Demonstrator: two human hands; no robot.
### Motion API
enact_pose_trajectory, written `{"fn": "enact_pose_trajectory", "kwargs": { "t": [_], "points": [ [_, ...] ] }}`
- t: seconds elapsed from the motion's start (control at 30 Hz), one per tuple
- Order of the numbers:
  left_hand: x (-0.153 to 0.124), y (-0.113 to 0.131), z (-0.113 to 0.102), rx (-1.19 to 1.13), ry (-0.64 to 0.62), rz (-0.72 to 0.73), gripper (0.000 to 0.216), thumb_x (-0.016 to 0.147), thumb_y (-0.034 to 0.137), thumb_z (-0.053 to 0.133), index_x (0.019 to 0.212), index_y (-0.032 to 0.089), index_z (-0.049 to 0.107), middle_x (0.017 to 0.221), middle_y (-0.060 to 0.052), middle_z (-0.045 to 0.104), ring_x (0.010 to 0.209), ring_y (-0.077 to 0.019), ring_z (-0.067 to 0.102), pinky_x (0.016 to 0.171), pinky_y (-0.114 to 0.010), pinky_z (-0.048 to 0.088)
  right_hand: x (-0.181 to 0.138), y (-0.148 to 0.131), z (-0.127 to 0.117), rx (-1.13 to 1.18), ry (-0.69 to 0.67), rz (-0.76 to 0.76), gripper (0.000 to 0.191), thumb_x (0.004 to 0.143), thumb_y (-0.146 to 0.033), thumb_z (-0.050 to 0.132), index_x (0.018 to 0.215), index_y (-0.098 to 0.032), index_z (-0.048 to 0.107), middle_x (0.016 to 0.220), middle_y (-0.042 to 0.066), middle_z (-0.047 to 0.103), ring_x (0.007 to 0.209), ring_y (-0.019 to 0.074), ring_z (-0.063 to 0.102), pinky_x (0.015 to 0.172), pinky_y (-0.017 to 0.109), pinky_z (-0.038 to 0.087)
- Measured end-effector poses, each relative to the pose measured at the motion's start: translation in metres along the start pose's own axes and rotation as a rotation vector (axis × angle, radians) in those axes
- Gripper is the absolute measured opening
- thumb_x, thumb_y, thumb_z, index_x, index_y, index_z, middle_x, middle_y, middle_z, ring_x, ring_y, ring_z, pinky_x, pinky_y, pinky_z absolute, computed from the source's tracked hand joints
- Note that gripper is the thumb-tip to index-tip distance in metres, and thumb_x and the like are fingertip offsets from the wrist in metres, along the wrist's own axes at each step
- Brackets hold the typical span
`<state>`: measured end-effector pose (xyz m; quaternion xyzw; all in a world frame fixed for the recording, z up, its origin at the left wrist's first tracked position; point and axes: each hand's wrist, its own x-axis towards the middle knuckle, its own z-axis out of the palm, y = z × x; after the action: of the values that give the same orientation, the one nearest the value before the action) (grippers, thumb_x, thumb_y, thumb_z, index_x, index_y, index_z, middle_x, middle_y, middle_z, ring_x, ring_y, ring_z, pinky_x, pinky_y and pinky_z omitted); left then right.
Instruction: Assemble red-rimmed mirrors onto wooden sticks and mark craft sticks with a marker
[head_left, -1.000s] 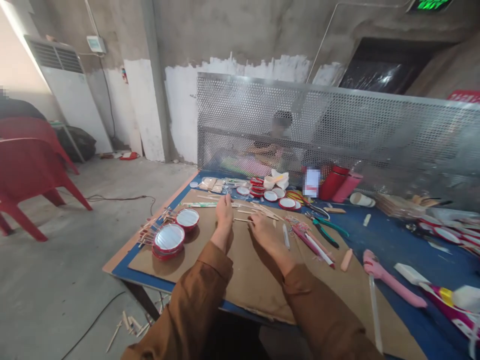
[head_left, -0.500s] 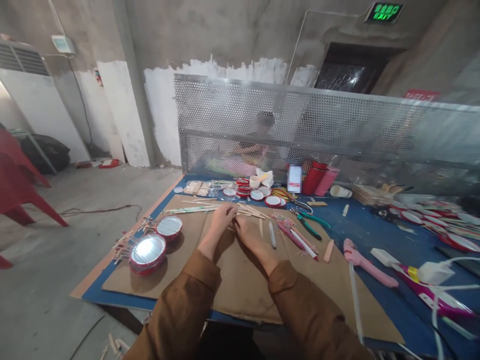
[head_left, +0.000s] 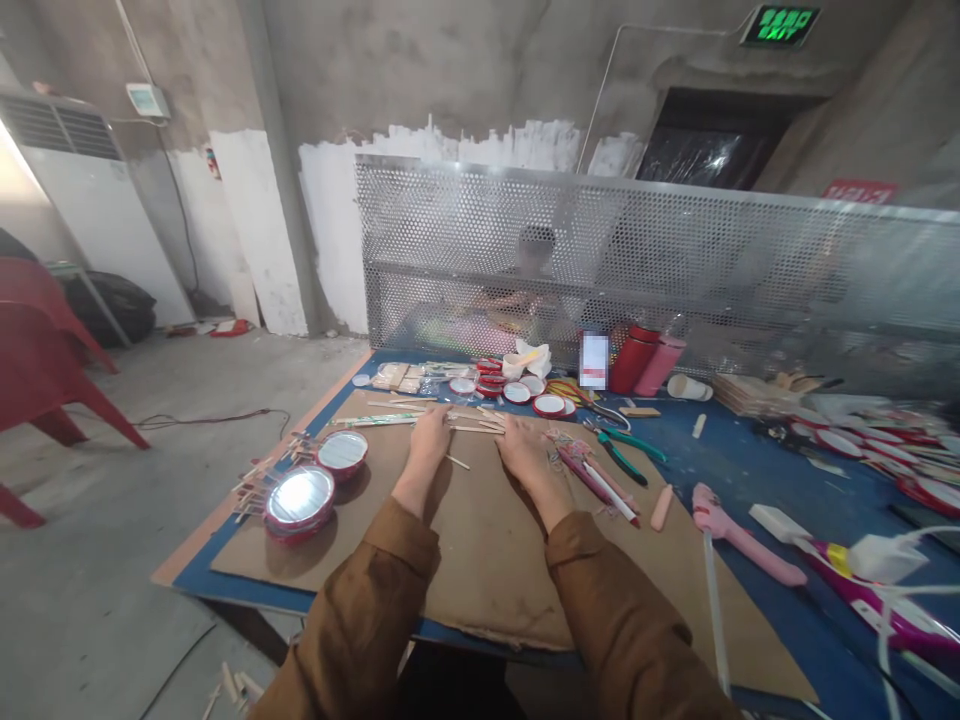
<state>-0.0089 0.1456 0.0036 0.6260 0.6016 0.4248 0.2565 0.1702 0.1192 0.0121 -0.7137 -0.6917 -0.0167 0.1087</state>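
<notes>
My left hand is closed over the cardboard, with a short thin wooden stick poking out beside its fingers. To its right my right hand reaches over the loose flat wooden sticks, fingers stretched out and touching their right end. Whether it pinches one of them is hard to see. Green-patterned strips lie just left of my left hand. Two stacks of red-rimmed round drums, a near one and a far one, stand on the left with wooden handles pointing outward.
Cardboard covers the blue table. At right lie a pink marker, green-handled pliers, a pink glue gun and cables. More drums and a red bottle stand before a perforated metal screen; a person sits behind it.
My hands were together over the cardboard and are now apart. The right hand has moved right onto the loose sticks; the left has shifted slightly left, a stick showing beside it.
</notes>
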Motion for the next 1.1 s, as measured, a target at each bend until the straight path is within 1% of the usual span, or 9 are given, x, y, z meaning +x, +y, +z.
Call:
{"fn": "enact_pose_trajectory", "kwargs": {
  "t": [0.17,0.27,0.43,0.6,0.7,0.8,0.9,1.0,1.1],
  "points": [
    [0.004,-0.003,-0.006,0.239,-0.053,0.020,0.045,0.098,0.016,0.036,0.134,0.019,0.063,0.137,-0.012,0.062,0.128,-0.0215,0.055,0.108,-0.032,0.039,0.007,0.000,-0.005,0.002,-0.020,0.009,0.042,0.099,-0.033,0.048,0.136,-0.015,0.056,0.135,0.020,0.061,0.125,0.0330,0.054,0.098,0.045,0.041],
    [0.000,-0.002,-0.001,0.333,-0.109,0.042,0.039,0.098,0.018,0.041,0.127,0.020,0.067,0.130,-0.012,0.065,0.124,-0.0214,0.057,0.105,-0.031,0.040,0.008,0.000,-0.008,0.015,-0.055,-0.061,0.035,0.099,-0.024,0.048,0.130,-0.017,0.061,0.133,0.015,0.062,0.123,0.0295,0.055,0.096,0.039,0.041],
    [-0.004,-0.003,0.003,0.404,-0.140,0.033,0.035,0.099,0.025,0.044,0.122,0.026,0.070,0.125,-0.010,0.067,0.120,-0.0273,0.056,0.100,-0.040,0.040,-0.001,-0.009,-0.011,0.048,-0.126,-0.241,0.026,0.100,-0.021,0.049,0.119,-0.021,0.067,0.124,0.008,0.065,0.118,0.0208,0.056,0.095,0.028,0.039],
    [-0.005,-0.007,0.004,0.510,-0.132,0.011,0.038,0.094,0.019,0.048,0.122,0.030,0.072,0.122,-0.008,0.067,0.117,-0.0266,0.055,0.096,-0.040,0.037,-0.012,-0.022,-0.017,0.046,-0.172,-0.316,0.023,0.099,-0.022,0.052,0.115,-0.022,0.069,0.119,0.007,0.067,0.112,0.0175,0.059,0.091,0.024,0.040],
    [-0.006,-0.006,0.005,0.521,-0.112,0.005,0.033,0.093,0.023,0.051,0.117,0.029,0.074,0.123,-0.009,0.066,0.118,-0.0275,0.052,0.096,-0.041,0.036,-0.016,-0.017,-0.029,0.015,-0.170,-0.246,0.023,0.099,-0.026,0.052,0.115,-0.023,0.069,0.119,0.007,0.068,0.111,0.0172,0.062,0.087,0.023,0.042],
    [-0.008,-0.002,0.002,0.519,-0.124,0.007,0.029,0.091,0.029,0.057,0.113,0.029,0.075,0.122,-0.008,0.065,0.121,-0.0297,0.049,0.097,-0.042,0.036,-0.019,0.002,-0.046,-0.062,-0.137,-0.063,0.029,0.100,-0.020,0.046,0.120,-0.016,0.066,0.125,0.016,0.067,0.114,0.0228,0.064,0.087,0.028,0.044],
    [-0.011,0.004,-0.003,0.508,-0.160,0.025,0.028,0.085,0.034,0.065,0.110,0.031,0.076,0.121,-0.007,0.063,0.121,-0.0316,0.048,0.097,-0.044,0.037,-0.019,0.022,-0.060,-0.135,-0.168,0.086,0.029,0.097,-0.019,0.050,0.118,-0.012,0.069,0.118,0.022,0.070,0.112,0.0289,0.067,0.086,0.033,0.047],
    [-0.016,0.010,-0.006,0.488,-0.237,0.111,0.035,0.074,0.039,0.077,0.108,0.032,0.076,0.120,-0.005,0.063,0.119,-0.0324,0.049,0.099,-0.045,0.037,-0.018,0.031,-0.067,-0.163,-0.239,0.118,0.027,0.092,-0.022,0.057,0.114,-0.016,0.073,0.119,0.020,0.072,0.115,0.0280,0.067,0.085,0.032,0.048],
    [-0.020,0.014,-0.004,0.471,-0.301,0.205,0.043,0.064,0.037,0.085,0.106,0.033,0.076,0.124,-0.004,0.063,0.120,-0.0320,0.048,0.101,-0.047,0.036,-0.017,0.026,-0.067,-0.162,-0.325,0.095,0.025,0.088,-0.027,0.061,0.104,-0.015,0.077,0.113,0.020,0.075,0.111,0.0286,0.069,0.081,0.031,0.049]
  ]
}}
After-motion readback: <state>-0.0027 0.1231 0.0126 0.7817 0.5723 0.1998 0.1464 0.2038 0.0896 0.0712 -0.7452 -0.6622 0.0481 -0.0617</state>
